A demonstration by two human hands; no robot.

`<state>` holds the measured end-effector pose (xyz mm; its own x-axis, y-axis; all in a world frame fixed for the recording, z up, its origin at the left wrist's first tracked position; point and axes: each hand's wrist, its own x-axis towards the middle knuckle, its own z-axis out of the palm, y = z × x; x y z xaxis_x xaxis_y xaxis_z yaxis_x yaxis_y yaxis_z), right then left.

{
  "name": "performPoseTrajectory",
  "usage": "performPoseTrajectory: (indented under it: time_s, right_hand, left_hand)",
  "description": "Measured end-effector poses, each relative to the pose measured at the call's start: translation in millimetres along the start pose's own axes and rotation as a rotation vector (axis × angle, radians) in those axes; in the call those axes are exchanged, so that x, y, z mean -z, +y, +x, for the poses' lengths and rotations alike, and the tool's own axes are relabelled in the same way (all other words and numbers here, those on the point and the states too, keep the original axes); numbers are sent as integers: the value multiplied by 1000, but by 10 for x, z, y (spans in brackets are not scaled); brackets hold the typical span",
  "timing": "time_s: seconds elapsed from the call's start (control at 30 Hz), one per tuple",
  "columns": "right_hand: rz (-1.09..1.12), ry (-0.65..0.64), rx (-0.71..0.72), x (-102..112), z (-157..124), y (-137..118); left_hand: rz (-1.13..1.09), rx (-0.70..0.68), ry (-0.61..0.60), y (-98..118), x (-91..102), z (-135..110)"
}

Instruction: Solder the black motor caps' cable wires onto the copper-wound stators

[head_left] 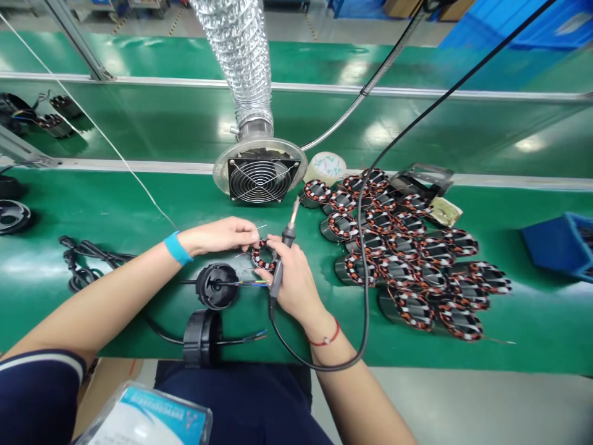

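So the left hand [217, 237] is curled in, fingertips pinching the top of a copper-wound stator [264, 256] at mid-frame, while the right hand [291, 283] is closed around a soldering iron [278, 275] held tip-up, with its fingers reaching the stator's lower edge. Just left of them there's a black motor housing [217, 285] with colored leads, and more stators [398, 247] are piled on the green surface [115, 198] to the right.
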<state>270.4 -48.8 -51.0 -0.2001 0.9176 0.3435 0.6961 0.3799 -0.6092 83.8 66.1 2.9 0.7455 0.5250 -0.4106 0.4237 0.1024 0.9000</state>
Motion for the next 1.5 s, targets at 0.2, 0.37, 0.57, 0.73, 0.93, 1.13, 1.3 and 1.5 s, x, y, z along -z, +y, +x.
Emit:
performPoseTrajectory:
  time_s: [0.2, 0.37, 0.57, 0.73, 0.93, 1.13, 1.3, 1.5]
  right_hand:
    - [-30, 37, -62, -6, -6, -8]
    - [-37, 40, -73, -31, -1, -20]
    - [-80, 76, -139, -17, 9, -14]
    - [-84, 156, -209, -28, 34, -5]
    - [-117, 153, -203, -58, 43, -34]
    - [-71, 55, -101, -43, 43, 14]
    - [-51, 74, -121, 47, 37, 110]
    - [154, 176, -59, 243, -53, -121]
  left_hand:
    - [85, -10, -56, -127, 37, -186]
    - [64, -106, -27, -111, -74, -47]
    - [127, -110, 89, -121, -64, -23]
    - [277, -82, -60, -170, -43, -84]
    - [239, -81, -159, -112, -35, -70]
    - [249, -185, -185, -64, -73, -52]
    - [460, -227, 11, 70, -44, -224]
    - [611, -276, -186, 218, -37, -530]
